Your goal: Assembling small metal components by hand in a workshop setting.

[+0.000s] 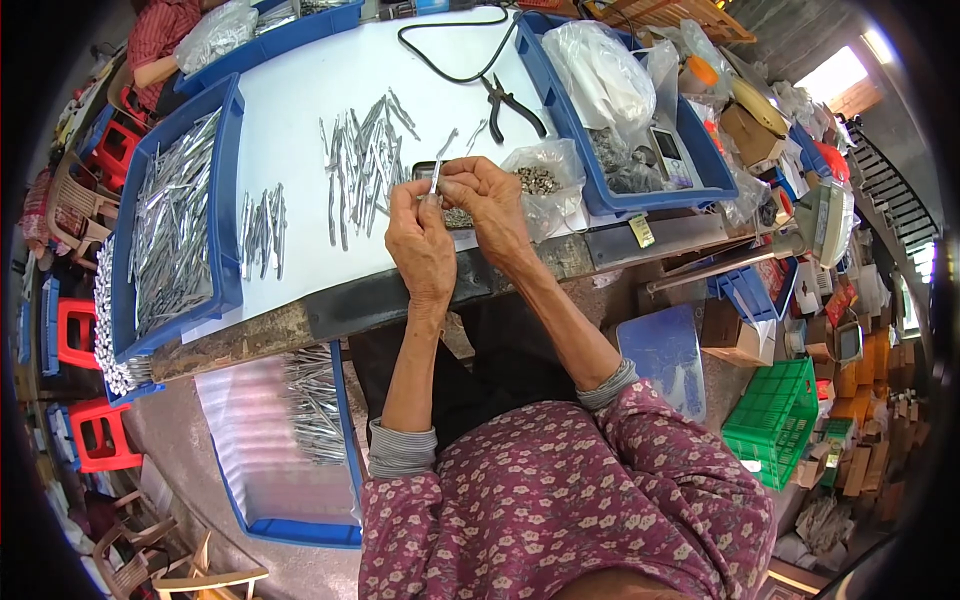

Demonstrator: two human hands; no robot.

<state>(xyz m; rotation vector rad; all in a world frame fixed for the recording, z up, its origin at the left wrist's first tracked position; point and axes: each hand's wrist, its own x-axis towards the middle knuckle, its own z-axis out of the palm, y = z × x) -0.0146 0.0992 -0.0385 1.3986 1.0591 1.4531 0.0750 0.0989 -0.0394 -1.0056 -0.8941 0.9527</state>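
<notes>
Just above the table's near edge, both of my hands are together at one slim silver metal strip. My left hand pinches its lower end between thumb and fingers. The fingertips of my right hand are closed against the same end; any small part between them is hidden. Under my hands is a small dark tray, mostly covered by them, with tiny metal pieces in it. A clear plastic bag of small brassy parts lies right of my right hand. Left of my hands, similar strips form a loose pile.
Black-handled pliers lie beyond my hands. A blue bin full of strips stands left, beside a smaller group of strips. Another blue bin at right holds bags and a small device. A person's sleeve shows far left.
</notes>
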